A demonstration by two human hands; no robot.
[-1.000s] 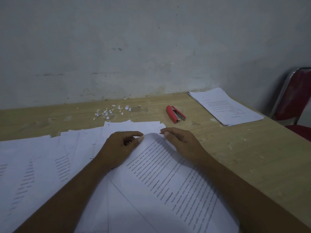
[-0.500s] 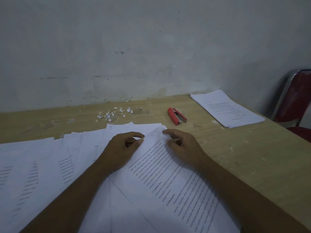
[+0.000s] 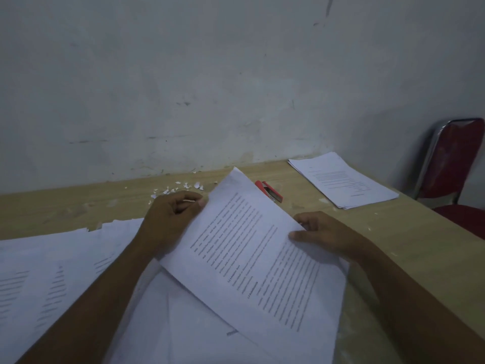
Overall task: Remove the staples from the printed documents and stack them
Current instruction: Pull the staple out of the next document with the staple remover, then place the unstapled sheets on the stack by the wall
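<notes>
The printed document [image 3: 257, 258] tilts over the loose sheets [image 3: 52, 271], near centre; the left hand [image 3: 168, 219] pinches its left edge, the right hand [image 3: 325, 235] clamps its right. Likely the stacking step: next it needs landing square on the far-right stack [image 3: 341, 179].

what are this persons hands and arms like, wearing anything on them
The left forearm and right forearm are bare to the frame edge, with no sleeves in view. The left hand and right hand wear no gloves, and no watch, bracelet or ring shows. The thumbnails look short.
</notes>
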